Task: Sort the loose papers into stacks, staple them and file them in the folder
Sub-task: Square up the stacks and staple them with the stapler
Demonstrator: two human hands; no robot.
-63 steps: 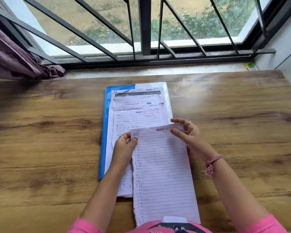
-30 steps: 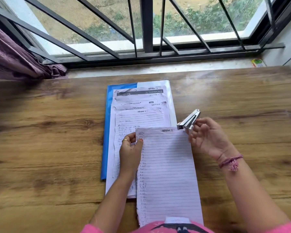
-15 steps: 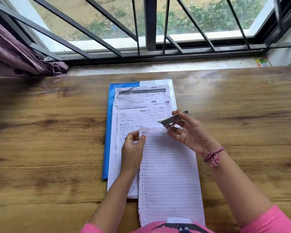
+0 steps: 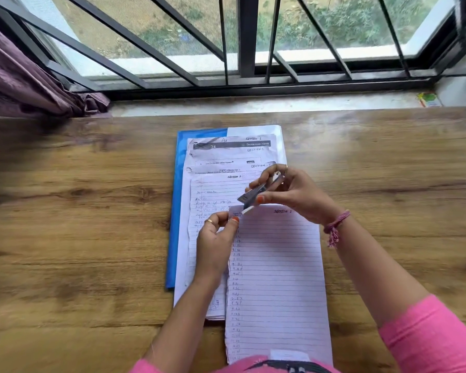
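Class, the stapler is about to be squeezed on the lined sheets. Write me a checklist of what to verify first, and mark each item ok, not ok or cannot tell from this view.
1. Stapler gripped in the right hand: ok.
2. Stapler mouth at the top left corner of the lined sheets: ok.
3. Left hand pinching that corner steady: ok.
4. Left thumb clear of the stapler mouth: cannot tell, they sit very close.
5. Sheet edges squared up under the top page: cannot tell.
6. Blue folder on the table, ready for filing: ok.
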